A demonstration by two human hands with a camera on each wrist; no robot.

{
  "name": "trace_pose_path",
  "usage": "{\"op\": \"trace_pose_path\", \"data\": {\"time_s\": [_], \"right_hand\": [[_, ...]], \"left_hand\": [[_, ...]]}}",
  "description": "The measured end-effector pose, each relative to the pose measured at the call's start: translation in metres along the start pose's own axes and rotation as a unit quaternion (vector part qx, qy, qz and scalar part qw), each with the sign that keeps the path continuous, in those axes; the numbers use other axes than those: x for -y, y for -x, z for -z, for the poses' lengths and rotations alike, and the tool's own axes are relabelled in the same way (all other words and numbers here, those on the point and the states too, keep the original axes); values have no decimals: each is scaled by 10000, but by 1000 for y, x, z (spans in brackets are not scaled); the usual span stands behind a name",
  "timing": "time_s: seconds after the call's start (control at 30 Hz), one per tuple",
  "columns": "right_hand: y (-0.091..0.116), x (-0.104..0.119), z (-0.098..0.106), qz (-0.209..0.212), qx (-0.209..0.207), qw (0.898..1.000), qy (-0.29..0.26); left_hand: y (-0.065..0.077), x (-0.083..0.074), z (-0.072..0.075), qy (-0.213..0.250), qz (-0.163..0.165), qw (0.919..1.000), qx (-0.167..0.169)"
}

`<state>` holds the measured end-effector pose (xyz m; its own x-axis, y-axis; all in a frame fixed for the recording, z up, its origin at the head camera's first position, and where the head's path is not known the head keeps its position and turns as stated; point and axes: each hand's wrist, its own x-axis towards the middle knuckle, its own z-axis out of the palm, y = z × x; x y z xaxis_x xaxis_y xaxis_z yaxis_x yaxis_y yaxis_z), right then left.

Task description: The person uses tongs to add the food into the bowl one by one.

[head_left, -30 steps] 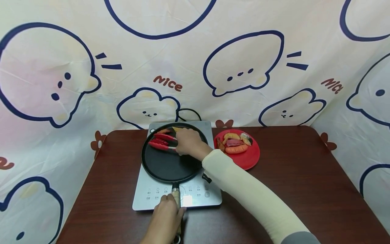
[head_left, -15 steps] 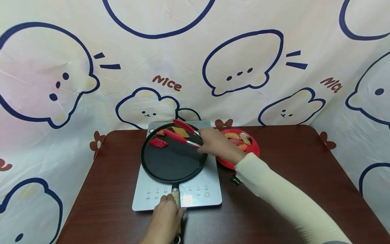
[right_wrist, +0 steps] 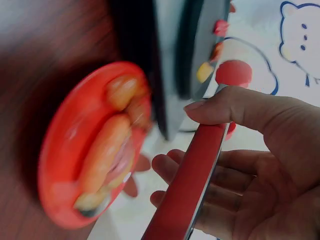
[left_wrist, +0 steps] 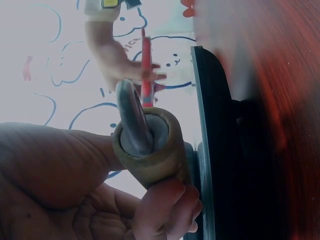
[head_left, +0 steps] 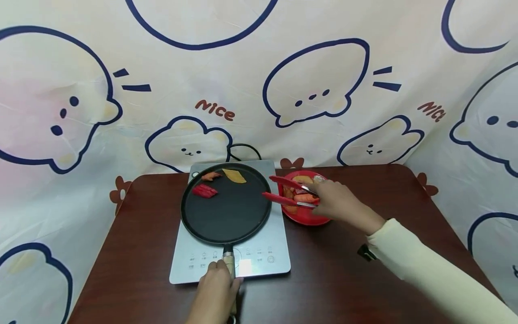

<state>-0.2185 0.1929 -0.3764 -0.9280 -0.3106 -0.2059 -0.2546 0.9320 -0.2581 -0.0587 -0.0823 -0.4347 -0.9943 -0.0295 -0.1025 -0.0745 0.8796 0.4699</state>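
My left hand [head_left: 216,292] grips the wooden handle [left_wrist: 155,150] of a black frying pan [head_left: 226,216]; its metal hanging loop shows in the left wrist view. Inside the pan lie a ridged red piece [head_left: 205,190], a small orange-brown piece [head_left: 211,176] and a yellow leaf-shaped piece [head_left: 234,176]. My right hand [head_left: 340,201] holds red-tipped tongs [right_wrist: 192,175], their arms spread apart with nothing between the tips. In the head view the tongs overlap a red plate [head_left: 305,219] of food, including a sausage [right_wrist: 103,152].
Beneath the pan is a silver induction cooktop [head_left: 259,265] with touch marks along its front. A dark brown table [head_left: 344,279] carries it all. Behind hangs a white cartoon-print cloth [head_left: 243,67], with a black cord [head_left: 247,145] in front of it.
My right hand has drawn the tongs rightward from the pan to over the red plate. The red piece they were around stays in the pan. My left hand keeps its hold.
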Motion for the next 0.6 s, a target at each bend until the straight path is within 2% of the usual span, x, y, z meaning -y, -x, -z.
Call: {"op": "trace_pose_path", "data": {"time_s": [0.17, 0.3, 0.43, 0.6], "right_hand": [[13, -33, 0, -44, 27, 9999, 163], [20, -51, -2, -10, -14, 9995, 321], [24, -58, -5, 3, -14, 9985, 555], [21, -55, -6, 127, 36, 9962, 864]], "left_hand": [[-1, 0, 2, 17, -41, 10000, 48], [-1, -1, 2, -18, -54, 10000, -15], [0, -2, 3, -78, -39, 10000, -40], [1, -1, 3, -82, -75, 9999, -72]]}}
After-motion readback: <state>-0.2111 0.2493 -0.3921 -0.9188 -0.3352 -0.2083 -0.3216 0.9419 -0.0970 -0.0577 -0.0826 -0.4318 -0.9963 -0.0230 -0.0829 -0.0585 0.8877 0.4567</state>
